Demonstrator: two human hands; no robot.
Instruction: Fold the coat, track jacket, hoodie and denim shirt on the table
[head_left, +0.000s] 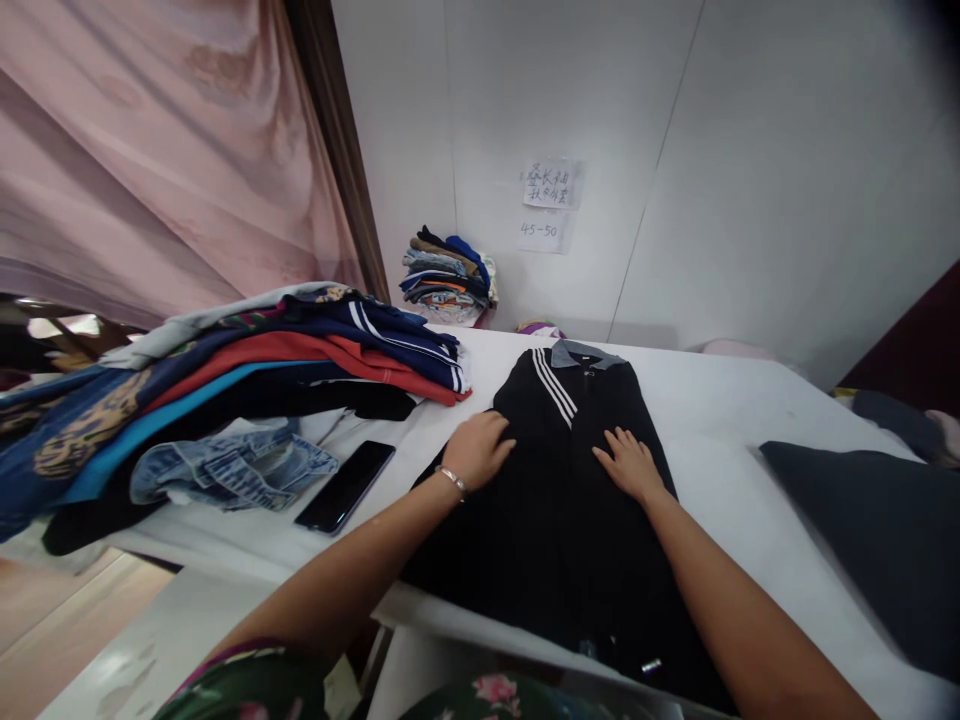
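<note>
The white worktop [720,400] stands against a pale panelled wall [787,150]. A black polo shirt [555,500] lies flat at its centre, grey collar [585,354] towards the wall and white stripes [555,385] on one shoulder.

Hand positions:
- The left hand [480,450], with a bracelet [452,481] at the wrist, rests on the shirt's left edge. Its fingers are bent, and I cannot tell whether its grip pinches any cloth.
- The right hand [628,462] lies palm down on the shirt's middle. Its grip is wide and holds nothing.

Surroundings:
- A smartphone [345,487] lies just left of the shirt, beside a denim garment [232,467].
- A loose pile of clothes [262,360] covers the left end.
- A folded stack [448,275] sits at the wall, under two paper notes [551,185].
- A pink curtain [150,150] hangs at left.
- A dark cloth [870,530] lies at the right.
</note>
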